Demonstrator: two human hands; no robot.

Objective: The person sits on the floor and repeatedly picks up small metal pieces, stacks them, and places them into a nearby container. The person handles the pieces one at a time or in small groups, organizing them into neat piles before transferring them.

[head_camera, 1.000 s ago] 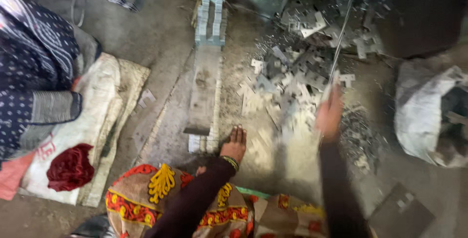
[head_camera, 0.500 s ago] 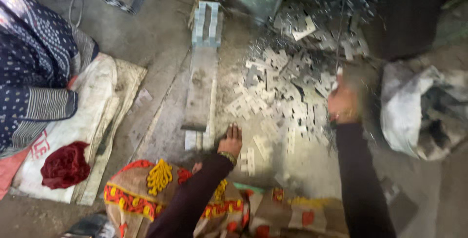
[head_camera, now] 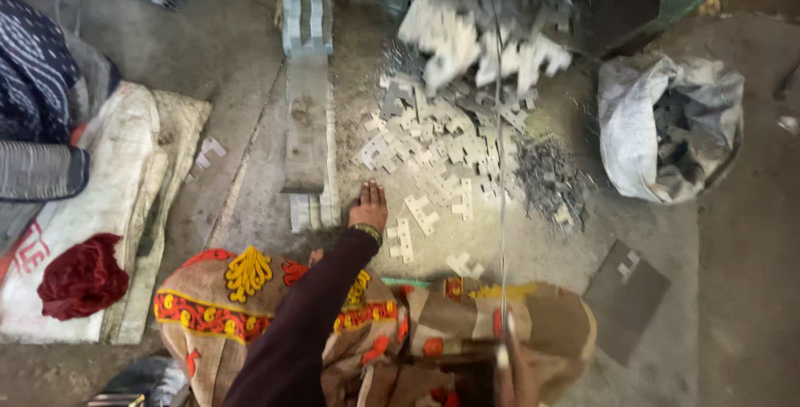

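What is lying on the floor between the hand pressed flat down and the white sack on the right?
In the head view, between the left hand and the white sack lie scattered pale notched metal pieces and a pile of small grey scraps.

Dim, flat light; motion blur smears the upper pile and lower edge.

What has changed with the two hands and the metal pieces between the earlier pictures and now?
The right hand has pulled back from the far pile to the near edge, gripping a thin rod. The metal pieces now lie raked closer, some blurred in motion. The left hand stayed flat on the floor beside the long metal bar.
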